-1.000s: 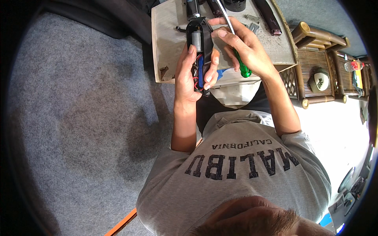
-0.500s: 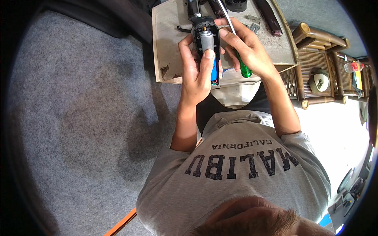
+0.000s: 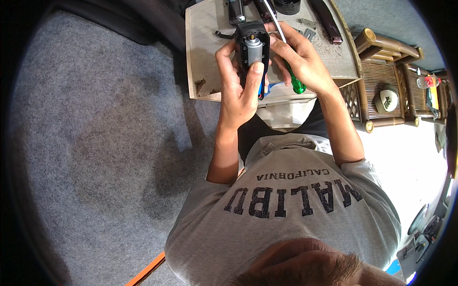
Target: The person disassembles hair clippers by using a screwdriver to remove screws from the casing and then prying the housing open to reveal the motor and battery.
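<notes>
An opened black hair clipper body (image 3: 248, 27) is gripped in my left hand (image 3: 237, 97), whose thumb presses on the silver motor (image 3: 255, 51) inside. A sliver of blue, likely the battery (image 3: 260, 90), shows below that thumb. My right hand (image 3: 307, 64) is closed around a screwdriver (image 3: 298, 86) with a green handle. Its metal shaft points up and away, past the clipper's right side. Fingertips of the right hand reach the clipper's upper right edge. The thumb and the housing hide part of the inside.
The wooden table (image 3: 205, 62) carries a dark casing (image 3: 326, 20), another black part (image 3: 235, 12), a round black piece (image 3: 287, 6), a small metal piece (image 3: 309, 34) and dark bits of hair or dirt. At the right, a bamboo chair (image 3: 381, 78) holds a cap (image 3: 387, 100).
The clipper body has tilted and shifted slightly right in my left hand, so less of the blue part shows. My right hand and the screwdriver stay almost in place.
</notes>
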The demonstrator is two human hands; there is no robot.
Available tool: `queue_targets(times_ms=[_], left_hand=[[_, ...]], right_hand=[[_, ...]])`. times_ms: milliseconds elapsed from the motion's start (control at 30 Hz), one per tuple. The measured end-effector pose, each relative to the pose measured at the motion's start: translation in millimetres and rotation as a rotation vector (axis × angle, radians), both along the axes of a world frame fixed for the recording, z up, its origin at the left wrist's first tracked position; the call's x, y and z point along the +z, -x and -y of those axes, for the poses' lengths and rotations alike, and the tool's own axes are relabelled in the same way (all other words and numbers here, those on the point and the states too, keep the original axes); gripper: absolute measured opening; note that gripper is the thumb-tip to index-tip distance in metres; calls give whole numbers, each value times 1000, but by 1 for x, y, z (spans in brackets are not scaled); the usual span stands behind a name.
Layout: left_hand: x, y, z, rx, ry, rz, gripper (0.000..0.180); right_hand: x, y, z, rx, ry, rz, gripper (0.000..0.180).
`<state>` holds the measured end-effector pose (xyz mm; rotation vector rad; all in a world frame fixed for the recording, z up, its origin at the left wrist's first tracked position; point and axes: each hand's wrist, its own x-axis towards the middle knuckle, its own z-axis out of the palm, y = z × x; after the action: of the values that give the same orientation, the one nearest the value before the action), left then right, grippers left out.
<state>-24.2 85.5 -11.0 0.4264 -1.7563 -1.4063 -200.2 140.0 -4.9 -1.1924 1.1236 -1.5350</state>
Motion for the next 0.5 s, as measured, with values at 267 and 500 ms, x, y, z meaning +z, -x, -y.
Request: queue_targets(times_ms=[267, 500], left_hand=[[-1, 3, -2, 24, -24, -50, 51], [2, 2, -2, -22, -111, -95, 46]], right_hand=[[1, -1, 0, -4, -4, -8, 40], [5, -3, -1, -8, -20, -31, 38]])
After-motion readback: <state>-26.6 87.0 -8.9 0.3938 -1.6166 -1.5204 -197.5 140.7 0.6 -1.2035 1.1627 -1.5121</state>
